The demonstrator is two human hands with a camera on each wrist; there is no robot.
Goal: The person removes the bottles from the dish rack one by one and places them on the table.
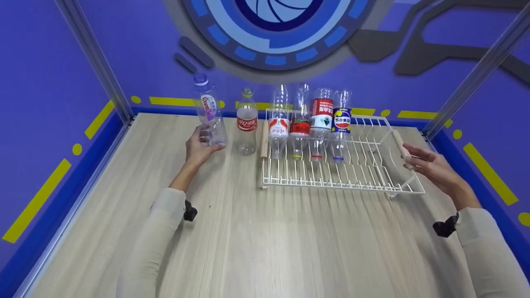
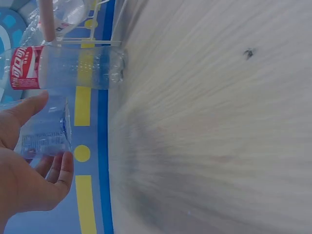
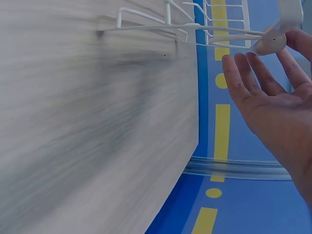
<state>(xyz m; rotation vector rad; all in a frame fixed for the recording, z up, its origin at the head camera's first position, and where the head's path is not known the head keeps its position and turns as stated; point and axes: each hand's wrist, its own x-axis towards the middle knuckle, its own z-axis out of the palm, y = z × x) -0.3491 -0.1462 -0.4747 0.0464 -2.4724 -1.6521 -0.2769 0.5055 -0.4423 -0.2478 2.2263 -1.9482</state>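
Note:
My left hand (image 1: 200, 147) grips a clear plastic bottle (image 1: 209, 108) with a pink and white label near its base, its top up and leaning slightly left. In the left wrist view, thumb and fingers lie on either side of the bottle (image 2: 46, 129), whose base looks raised off the table. Just right of it stands an upright cola bottle (image 1: 247, 124) with a red label. A white wire rack (image 1: 331, 182) holds several clear bottles, caps down, side by side at its left. My right hand (image 1: 432, 165) pinches the rack's right wooden handle (image 1: 401, 145); other fingers extend below it.
The rack's left wooden handle (image 1: 264, 140) stands close beside the cola bottle. A pale wood-grain table (image 1: 256, 248) lies beneath everything. Blue printed walls (image 1: 145, 49) and metal posts (image 1: 93, 54) bound the back and sides.

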